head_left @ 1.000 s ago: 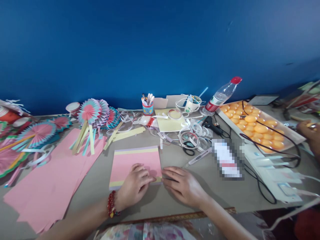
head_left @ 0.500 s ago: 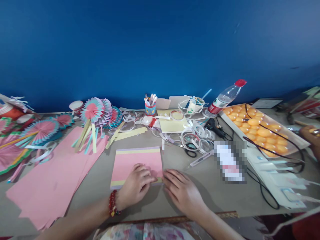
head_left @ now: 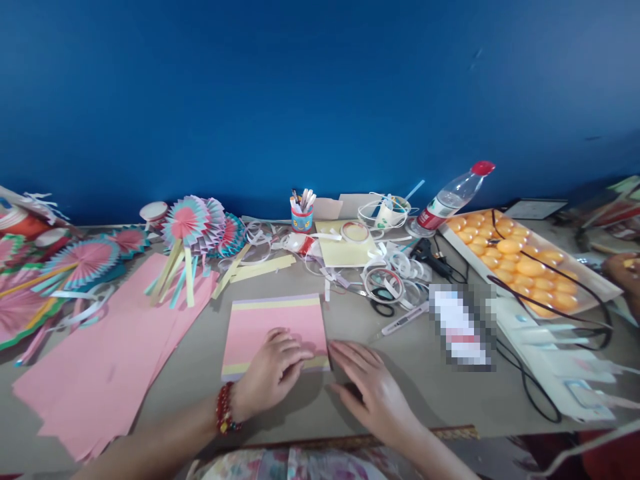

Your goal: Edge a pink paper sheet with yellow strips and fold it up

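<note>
A pink sheet of paper (head_left: 250,333) with yellow and pale purple strips along its far and near edges lies flat on the table in front of me. My left hand (head_left: 273,370), a red beaded bracelet at its wrist, rests on the sheet's lower right part. Its fingers point right, loosely bent, holding nothing. Just beyond the right edge, my right hand (head_left: 365,383) lies on the table with fingers stretched and the thumb apart. Its fingertips are close to the paper's edge; I cannot tell whether they touch it.
Pink sheets (head_left: 100,360) and folded paper fans (head_left: 185,220) are at left. Behind are a pen cup (head_left: 302,219), tape rolls (head_left: 385,285), scissors (head_left: 383,303), a utility knife (head_left: 405,319) and a glue gun (head_left: 431,259). A bottle (head_left: 450,200), orange balls (head_left: 530,267) and a person's hand (head_left: 623,270) are right.
My right thumb has spread away from the fingers, and the right hand has shifted slightly to the right. My left hand stays on the paper, almost unmoved.
</note>
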`<state>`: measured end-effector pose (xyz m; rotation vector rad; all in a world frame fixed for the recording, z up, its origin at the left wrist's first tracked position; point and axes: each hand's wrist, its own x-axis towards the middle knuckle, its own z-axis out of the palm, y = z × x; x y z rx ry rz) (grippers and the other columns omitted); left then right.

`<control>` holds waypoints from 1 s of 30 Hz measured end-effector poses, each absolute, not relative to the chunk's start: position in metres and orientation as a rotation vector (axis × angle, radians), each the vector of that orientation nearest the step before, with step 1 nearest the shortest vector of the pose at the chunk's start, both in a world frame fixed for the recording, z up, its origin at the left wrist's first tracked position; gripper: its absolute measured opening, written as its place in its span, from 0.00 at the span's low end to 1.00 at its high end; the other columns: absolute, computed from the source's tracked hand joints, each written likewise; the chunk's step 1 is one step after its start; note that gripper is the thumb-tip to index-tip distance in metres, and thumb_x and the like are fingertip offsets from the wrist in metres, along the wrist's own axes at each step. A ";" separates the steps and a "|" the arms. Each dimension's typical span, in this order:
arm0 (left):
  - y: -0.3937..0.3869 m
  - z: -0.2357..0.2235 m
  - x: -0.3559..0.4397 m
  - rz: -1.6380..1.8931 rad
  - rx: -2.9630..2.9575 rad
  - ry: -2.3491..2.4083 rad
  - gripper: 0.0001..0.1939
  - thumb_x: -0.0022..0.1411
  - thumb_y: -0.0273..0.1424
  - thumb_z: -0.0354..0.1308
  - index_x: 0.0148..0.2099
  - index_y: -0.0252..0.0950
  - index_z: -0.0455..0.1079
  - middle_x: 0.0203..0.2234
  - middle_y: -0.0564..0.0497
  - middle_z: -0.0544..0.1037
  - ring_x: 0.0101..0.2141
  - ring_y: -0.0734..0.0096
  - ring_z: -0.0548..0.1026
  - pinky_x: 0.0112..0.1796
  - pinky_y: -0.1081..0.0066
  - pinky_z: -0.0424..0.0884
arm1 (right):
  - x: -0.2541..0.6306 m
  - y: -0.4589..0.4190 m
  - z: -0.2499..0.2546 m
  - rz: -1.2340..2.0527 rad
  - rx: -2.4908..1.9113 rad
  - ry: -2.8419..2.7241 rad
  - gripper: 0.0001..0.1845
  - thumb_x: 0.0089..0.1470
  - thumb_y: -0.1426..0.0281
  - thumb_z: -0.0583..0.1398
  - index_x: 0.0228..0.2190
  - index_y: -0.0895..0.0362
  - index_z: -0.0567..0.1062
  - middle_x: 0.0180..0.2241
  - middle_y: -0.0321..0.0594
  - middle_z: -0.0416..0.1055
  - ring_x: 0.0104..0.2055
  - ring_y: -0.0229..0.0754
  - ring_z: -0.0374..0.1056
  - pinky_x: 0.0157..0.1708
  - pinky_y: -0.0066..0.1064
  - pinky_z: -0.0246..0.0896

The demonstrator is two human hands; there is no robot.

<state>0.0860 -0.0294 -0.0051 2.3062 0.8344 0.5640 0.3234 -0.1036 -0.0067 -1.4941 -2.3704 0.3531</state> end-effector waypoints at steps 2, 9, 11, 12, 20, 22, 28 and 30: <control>-0.030 -0.002 0.086 0.573 2.291 0.838 0.15 0.67 0.22 0.49 0.50 0.41 0.70 0.42 0.50 0.79 0.43 0.65 0.73 0.55 0.57 0.58 | 0.318 -0.103 -0.006 0.376 -1.560 -2.271 0.33 0.59 0.70 0.58 0.64 0.58 0.58 0.59 0.48 0.65 0.59 0.51 0.61 0.56 0.43 0.60; -0.037 0.008 0.084 0.570 2.259 0.672 0.23 0.68 0.31 0.51 0.63 0.39 0.56 0.52 0.44 0.72 0.51 0.58 0.69 0.54 0.56 0.63 | 0.283 -0.089 -0.006 0.437 -1.555 -2.132 0.24 0.53 0.75 0.58 0.53 0.57 0.68 0.49 0.47 0.72 0.49 0.52 0.66 0.50 0.45 0.63; -0.037 0.009 0.082 0.541 2.250 0.641 0.27 0.69 0.34 0.51 0.67 0.39 0.49 0.54 0.43 0.70 0.53 0.59 0.68 0.55 0.57 0.63 | 0.284 -0.083 -0.005 0.468 -1.557 -2.058 0.18 0.52 0.78 0.56 0.45 0.56 0.71 0.43 0.45 0.74 0.44 0.50 0.67 0.45 0.42 0.64; -0.037 0.009 0.081 0.525 2.254 0.648 0.29 0.69 0.34 0.50 0.69 0.39 0.47 0.56 0.43 0.69 0.54 0.59 0.67 0.56 0.57 0.63 | 0.286 -0.081 -0.005 0.481 -1.554 -2.021 0.15 0.52 0.79 0.55 0.42 0.56 0.72 0.40 0.44 0.74 0.42 0.49 0.68 0.43 0.40 0.64; -0.025 0.011 0.093 0.274 2.599 0.544 0.21 0.65 0.27 0.54 0.60 0.38 0.62 0.58 0.44 0.69 0.56 0.57 0.67 0.57 0.57 0.63 | 0.317 -0.084 -0.011 0.520 -1.668 -1.753 0.07 0.61 0.70 0.54 0.37 0.53 0.73 0.33 0.38 0.77 0.33 0.42 0.73 0.33 0.29 0.63; -0.021 0.009 0.098 0.207 2.714 0.501 0.21 0.66 0.27 0.55 0.60 0.35 0.62 0.57 0.43 0.70 0.55 0.56 0.68 0.56 0.57 0.64 | 0.323 -0.086 -0.012 0.504 -1.710 -1.718 0.07 0.60 0.68 0.55 0.38 0.53 0.73 0.32 0.37 0.78 0.32 0.42 0.74 0.32 0.28 0.63; -0.017 -0.005 0.105 0.182 2.878 0.481 0.16 0.70 0.27 0.51 0.59 0.33 0.64 0.54 0.44 0.72 0.53 0.59 0.69 0.52 0.60 0.66 | 0.328 -0.090 -0.013 0.479 -1.789 -1.712 0.08 0.60 0.66 0.54 0.33 0.52 0.72 0.26 0.35 0.76 0.26 0.42 0.73 0.27 0.28 0.61; -0.017 -0.009 0.105 0.199 2.891 0.484 0.17 0.71 0.28 0.51 0.59 0.34 0.63 0.54 0.45 0.72 0.53 0.59 0.68 0.52 0.60 0.65 | 0.327 -0.092 -0.014 0.457 -1.821 -1.739 0.09 0.60 0.66 0.53 0.32 0.52 0.72 0.24 0.35 0.75 0.24 0.41 0.73 0.26 0.28 0.59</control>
